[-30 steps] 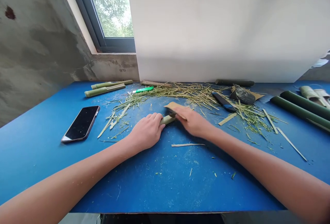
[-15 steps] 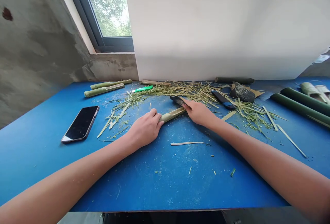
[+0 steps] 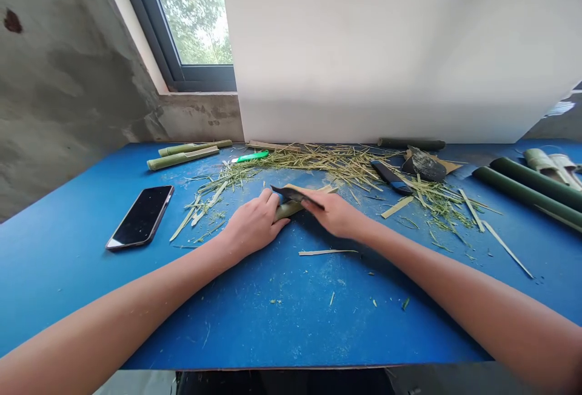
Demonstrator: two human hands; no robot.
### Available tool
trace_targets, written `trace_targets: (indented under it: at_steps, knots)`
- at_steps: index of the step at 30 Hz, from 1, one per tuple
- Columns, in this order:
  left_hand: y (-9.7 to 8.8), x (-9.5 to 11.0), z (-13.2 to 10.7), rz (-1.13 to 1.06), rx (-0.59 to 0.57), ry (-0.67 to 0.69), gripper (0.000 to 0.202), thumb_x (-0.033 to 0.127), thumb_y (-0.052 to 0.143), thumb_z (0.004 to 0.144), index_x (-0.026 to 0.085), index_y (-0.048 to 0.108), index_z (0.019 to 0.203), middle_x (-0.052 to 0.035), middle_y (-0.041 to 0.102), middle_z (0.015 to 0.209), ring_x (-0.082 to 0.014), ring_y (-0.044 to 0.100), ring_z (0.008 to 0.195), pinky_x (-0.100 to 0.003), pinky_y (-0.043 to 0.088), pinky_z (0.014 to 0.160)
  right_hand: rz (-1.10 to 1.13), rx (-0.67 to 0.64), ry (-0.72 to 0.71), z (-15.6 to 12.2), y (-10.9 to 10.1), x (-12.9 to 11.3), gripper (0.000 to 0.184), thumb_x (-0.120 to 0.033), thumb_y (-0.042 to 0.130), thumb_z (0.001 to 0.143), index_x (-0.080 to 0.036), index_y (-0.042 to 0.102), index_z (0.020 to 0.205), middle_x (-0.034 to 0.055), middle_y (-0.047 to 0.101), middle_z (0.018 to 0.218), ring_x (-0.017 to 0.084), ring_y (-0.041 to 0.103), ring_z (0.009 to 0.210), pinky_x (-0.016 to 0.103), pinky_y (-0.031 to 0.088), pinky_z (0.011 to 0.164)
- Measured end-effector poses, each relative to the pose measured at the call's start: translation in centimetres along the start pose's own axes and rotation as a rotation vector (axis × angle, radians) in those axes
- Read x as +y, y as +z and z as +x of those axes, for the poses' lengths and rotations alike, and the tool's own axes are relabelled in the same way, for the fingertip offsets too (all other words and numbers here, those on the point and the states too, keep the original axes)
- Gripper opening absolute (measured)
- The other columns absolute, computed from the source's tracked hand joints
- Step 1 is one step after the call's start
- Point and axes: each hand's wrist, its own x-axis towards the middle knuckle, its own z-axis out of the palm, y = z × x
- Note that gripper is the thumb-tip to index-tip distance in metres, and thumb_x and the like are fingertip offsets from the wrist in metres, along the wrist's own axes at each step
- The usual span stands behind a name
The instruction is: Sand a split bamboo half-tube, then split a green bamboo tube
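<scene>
My left hand (image 3: 253, 226) is closed round the near end of a short pale-green bamboo piece (image 3: 289, 208) and presses it onto the blue table (image 3: 282, 316). My right hand (image 3: 335, 213) pinches a folded sheet of sandpaper (image 3: 295, 194), dark on one side and tan on the other, held over the bamboo piece right beside my left fingers. The far end of the bamboo piece is hidden under the sandpaper and my right hand.
A black phone (image 3: 140, 217) lies at the left. Bamboo shavings (image 3: 345, 165) spread across the back, with a green utility knife (image 3: 252, 156), a blue-handled knife (image 3: 391, 178) and a dark stone (image 3: 425, 166). Green bamboo poles (image 3: 527, 192) lie right; a thin strip (image 3: 327, 252) lies near my hands.
My right hand slid the sandpaper out along the bamboo piece, away from my left hand, then came back close to it. My left hand has kept its grip in place.
</scene>
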Motion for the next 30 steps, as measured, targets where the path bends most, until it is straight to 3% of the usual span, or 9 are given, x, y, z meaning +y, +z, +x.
trace_targets:
  at_steps: [4, 8, 13, 17, 21, 22, 26, 27, 30]
  knots:
    - [-0.1, 0.2, -0.2, 0.030, -0.010, -0.009, 0.032, 0.046, 0.044, 0.102, 0.016, 0.057, 0.103, -0.0094, 0.061, 0.106, -0.0229, 0.066, 0.085, -0.034, 0.051, 0.069, -0.120, 0.102, 0.230, 0.0, -0.1, 0.1, 0.043, -0.033, 0.040, 0.104, -0.021, 0.065, 0.136, 0.0108, 0.072, 0.128, 0.030, 0.067, 0.118, 0.046, 0.051, 0.103]
    - [-0.1, 0.3, -0.2, 0.070, 0.001, -0.016, 0.035, 0.047, 0.043, 0.103, 0.016, 0.058, 0.102, -0.0102, 0.063, 0.104, -0.0230, 0.066, 0.083, -0.032, 0.048, 0.064, 0.026, 0.019, -0.050, 0.0, 0.0, 0.0, 0.045, -0.035, 0.038, 0.105, -0.025, 0.058, 0.144, 0.0040, 0.061, 0.145, 0.024, 0.055, 0.135, 0.041, 0.044, 0.114]
    - [-0.4, 0.2, -0.1, 0.126, 0.029, -0.005, 0.040, 0.049, 0.042, 0.102, 0.015, 0.062, 0.095, -0.0108, 0.065, 0.096, -0.0255, 0.066, 0.085, -0.037, 0.048, 0.073, -0.132, 0.154, 0.187, 0.0, -0.1, 0.7, 0.042, -0.031, 0.041, 0.103, -0.023, 0.066, 0.135, 0.0090, 0.069, 0.133, 0.030, 0.063, 0.125, 0.048, 0.048, 0.109]
    - [-0.6, 0.1, -0.1, 0.158, 0.044, 0.027, 0.041, 0.048, 0.043, 0.102, 0.014, 0.065, 0.096, -0.0120, 0.067, 0.097, -0.0274, 0.066, 0.090, -0.039, 0.048, 0.077, -0.005, 0.047, -0.043, 0.0, 0.2, 0.3, 0.046, -0.034, 0.039, 0.105, -0.027, 0.055, 0.148, 0.0042, 0.062, 0.144, 0.025, 0.057, 0.134, 0.043, 0.045, 0.114]
    - [-0.6, 0.0, 0.0, 0.150, 0.018, 0.006, 0.045, 0.048, 0.039, 0.104, 0.014, 0.067, 0.096, -0.0118, 0.068, 0.095, -0.0275, 0.067, 0.087, -0.040, 0.048, 0.077, -0.133, 0.176, 0.154, 0.1, 0.1, 0.1, 0.043, -0.032, 0.039, 0.104, -0.023, 0.065, 0.137, 0.0103, 0.067, 0.136, 0.030, 0.061, 0.127, 0.049, 0.048, 0.110]
    - [-0.6, 0.0, 0.0, 0.149, 0.008, 0.012, 0.046, 0.048, 0.038, 0.104, 0.014, 0.068, 0.096, -0.0120, 0.069, 0.095, -0.0273, 0.068, 0.087, -0.040, 0.048, 0.077, -0.135, 0.179, 0.148, 0.1, 0.1, -0.1, 0.044, -0.031, 0.039, 0.103, -0.022, 0.065, 0.137, 0.0107, 0.066, 0.137, 0.030, 0.059, 0.130, 0.049, 0.046, 0.112]
    - [-0.6, -0.2, 0.0, 0.142, -0.020, 0.019, 0.046, 0.044, 0.036, 0.105, 0.014, 0.071, 0.101, -0.0129, 0.071, 0.100, -0.0264, 0.069, 0.090, -0.038, 0.049, 0.079, 0.070, 0.008, -0.113, 0.2, 0.1, -0.5, 0.048, -0.033, 0.037, 0.106, -0.025, 0.050, 0.151, 0.0039, 0.055, 0.151, 0.021, 0.049, 0.141, 0.040, 0.039, 0.119]
    - [-0.6, -0.3, 0.0, 0.133, -0.029, 0.003, 0.048, 0.045, 0.034, 0.105, 0.015, 0.072, 0.100, -0.0127, 0.071, 0.100, -0.0262, 0.069, 0.089, -0.038, 0.049, 0.079, 0.070, 0.009, -0.105, 0.2, 0.1, -0.4, 0.049, -0.033, 0.036, 0.106, -0.025, 0.048, 0.153, 0.0034, 0.054, 0.152, 0.021, 0.048, 0.142, 0.040, 0.039, 0.120]
    - [-0.6, -0.4, 0.1, 0.099, -0.056, -0.035, 0.055, 0.047, 0.029, 0.106, 0.016, 0.073, 0.096, -0.0119, 0.071, 0.097, -0.0258, 0.070, 0.086, -0.037, 0.050, 0.076, -0.060, 0.177, 0.072, 0.3, 0.0, 0.0, 0.046, -0.032, 0.037, 0.104, -0.021, 0.062, 0.141, 0.0094, 0.061, 0.144, 0.029, 0.053, 0.137, 0.050, 0.040, 0.118]
